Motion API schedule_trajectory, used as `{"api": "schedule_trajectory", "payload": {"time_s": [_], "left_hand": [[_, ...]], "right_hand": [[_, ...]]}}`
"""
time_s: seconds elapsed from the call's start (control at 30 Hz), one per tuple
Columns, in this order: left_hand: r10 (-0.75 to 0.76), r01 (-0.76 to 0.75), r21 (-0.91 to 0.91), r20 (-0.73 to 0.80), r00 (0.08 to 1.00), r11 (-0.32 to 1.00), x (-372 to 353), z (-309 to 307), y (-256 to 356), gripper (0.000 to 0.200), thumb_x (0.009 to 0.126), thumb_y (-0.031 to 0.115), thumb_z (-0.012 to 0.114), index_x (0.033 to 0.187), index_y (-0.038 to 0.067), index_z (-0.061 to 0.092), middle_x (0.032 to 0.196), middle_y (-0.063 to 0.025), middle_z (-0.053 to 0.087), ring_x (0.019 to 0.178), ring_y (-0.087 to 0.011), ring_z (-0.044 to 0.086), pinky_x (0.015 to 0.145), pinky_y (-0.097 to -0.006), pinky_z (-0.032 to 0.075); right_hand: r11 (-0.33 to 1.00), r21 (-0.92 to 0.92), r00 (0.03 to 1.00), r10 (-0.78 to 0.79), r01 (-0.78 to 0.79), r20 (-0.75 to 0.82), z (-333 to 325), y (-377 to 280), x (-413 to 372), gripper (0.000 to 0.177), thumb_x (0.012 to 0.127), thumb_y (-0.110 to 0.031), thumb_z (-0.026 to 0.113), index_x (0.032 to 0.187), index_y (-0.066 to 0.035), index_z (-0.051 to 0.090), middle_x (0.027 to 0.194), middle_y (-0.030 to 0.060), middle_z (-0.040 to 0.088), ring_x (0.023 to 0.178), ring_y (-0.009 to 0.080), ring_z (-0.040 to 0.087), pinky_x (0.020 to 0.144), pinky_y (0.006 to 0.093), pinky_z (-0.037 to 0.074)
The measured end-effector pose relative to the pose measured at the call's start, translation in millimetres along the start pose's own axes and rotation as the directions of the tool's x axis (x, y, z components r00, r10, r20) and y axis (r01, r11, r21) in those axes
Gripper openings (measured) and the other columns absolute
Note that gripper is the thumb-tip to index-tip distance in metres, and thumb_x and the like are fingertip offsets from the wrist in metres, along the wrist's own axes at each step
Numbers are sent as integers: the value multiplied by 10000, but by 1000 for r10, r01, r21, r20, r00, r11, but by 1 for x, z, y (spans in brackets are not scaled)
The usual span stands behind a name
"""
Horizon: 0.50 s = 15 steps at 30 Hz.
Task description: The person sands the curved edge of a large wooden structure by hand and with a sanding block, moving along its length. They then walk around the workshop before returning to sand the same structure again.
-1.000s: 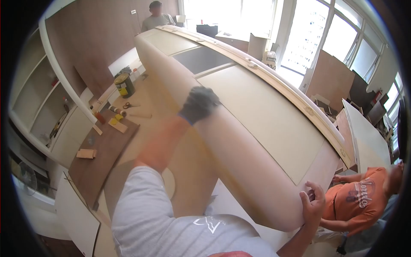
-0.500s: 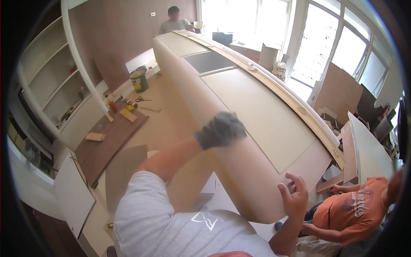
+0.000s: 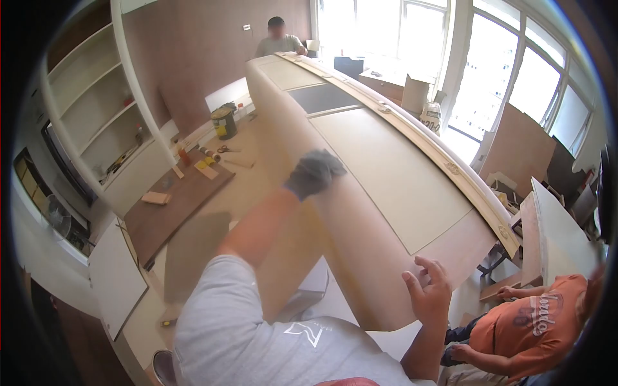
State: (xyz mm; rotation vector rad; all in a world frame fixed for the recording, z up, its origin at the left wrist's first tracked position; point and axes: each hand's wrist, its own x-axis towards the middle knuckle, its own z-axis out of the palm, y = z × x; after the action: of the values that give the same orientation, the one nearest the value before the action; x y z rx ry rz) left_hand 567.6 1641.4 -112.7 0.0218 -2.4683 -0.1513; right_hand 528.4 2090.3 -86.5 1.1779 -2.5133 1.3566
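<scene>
A long pale panel piece with a rounded near edge runs from the lower middle to the back. My left hand, in a grey glove, lies on the rounded edge around its middle; its fingers are blurred, and whether they hold anything cannot be made out. My right hand is bare and raised at the near end of the piece, palm turned inward, fingers apart and slightly curled, with nothing in it. A dark rectangle is set in the top face, and a pale wooden strip follows the far side.
A person is at the far end; another in an orange shirt is at the lower right. On the left are a brown board with wood pieces, a bucket, scissors and shelves. Panels lean at the right.
My gloved left hand has moved back and leftward along the rounded edge. My right hand stays raised near the end. The view has shifted slightly.
</scene>
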Motion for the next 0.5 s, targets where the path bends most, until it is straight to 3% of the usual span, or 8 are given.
{"api": "schedule_trajectory", "payload": {"time_s": [0.03, 0.07, 0.17, 0.2, 0.3, 0.43, 0.47, 0.5], "left_hand": [[42, -44, 58, 40, 998, 997, -2, 1, 15, 182, 915, 65, 632, 930, 171, 779, 1020, -34, 772, 1008, -280, 688, 980, -425, 559], [138, -139, -1, -66, 988, 990, -7, -4, 41, 208, 945, 89, 595, 949, 171, 786, 1024, -38, 772, 1020, -267, 692, 995, -424, 558], [234, -232, -66, 24, 972, 970, -8, -2, 17, 196, 932, 61, 619, 948, 165, 785, 1029, -40, 772, 1050, -256, 702, 1010, -414, 565], [228, -233, -23, -126, 965, 972, -11, 4, -15, 169, 947, 71, 649, 969, 152, 796, 1028, -51, 778, 1074, -258, 716, 1021, -409, 573], [-270, 235, -281, -91, 959, 930, -12, -8, -54, 176, 971, 97, 654, 1016, 149, 816, 1052, -59, 792, 1073, -280, 724, 1035, -420, 568], [-292, 308, 47, -216, 932, 950, -9, -8, -8, 216, 978, 117, 633, 1056, 157, 830, 1103, -73, 802, 1039, -337, 716, 991, -452, 568], [-178, 205, 58, -310, 934, 977, -12, 1, -13, 216, 905, 91, 648, 1003, 157, 829, 1050, -75, 788, 1011, -323, 720, 945, -449, 568], [-229, 250, 33, -303, 925, 968, -12, 1, -15, 219, 904, 89, 647, 1004, 160, 828, 1052, -71, 787, 1017, -323, 719, 951, -450, 566]], "right_hand": [[1000, -17, 1000, -1, 1, -3, 1, 0, 0, 423, 856, -203, 862, 1221, -24, 745, 1114, 134, 738, 926, 268, 675, 872, 385, 555], [1000, -15, 1000, 4, -5, -7, 1, 0, 1, 423, 853, -198, 863, 1220, -24, 746, 1114, 134, 739, 923, 266, 674, 868, 383, 554], [999, 3, 999, 37, -37, -2, 1, -2, 1, 428, 848, -202, 869, 1217, -25, 745, 1109, 146, 740, 917, 283, 678, 862, 398, 553], [998, 19, 999, 52, -51, -2, 0, -5, 1, 434, 849, -216, 872, 1217, -26, 743, 1103, 158, 740, 917, 306, 683, 862, 417, 554], [997, 31, 998, 67, -66, -23, 1, -4, 1, 436, 845, -212, 871, 1215, -24, 739, 1092, 167, 739, 902, 324, 688, 851, 430, 557], [994, 23, 994, 109, -109, -20, 0, -7, 3, 423, 835, -183, 861, 1206, -21, 739, 1090, 160, 738, 896, 310, 687, 847, 421, 555], [993, 19, 993, 114, -114, -20, 1, -7, 4, 422, 832, -180, 860, 1204, -22, 739, 1090, 159, 738, 894, 308, 685, 847, 419, 555], [993, 15, 992, 121, -120, -21, 1, -6, 5, 420, 830, -176, 859, 1202, -22, 740, 1091, 158, 738, 892, 305, 684, 846, 418, 554]]}}
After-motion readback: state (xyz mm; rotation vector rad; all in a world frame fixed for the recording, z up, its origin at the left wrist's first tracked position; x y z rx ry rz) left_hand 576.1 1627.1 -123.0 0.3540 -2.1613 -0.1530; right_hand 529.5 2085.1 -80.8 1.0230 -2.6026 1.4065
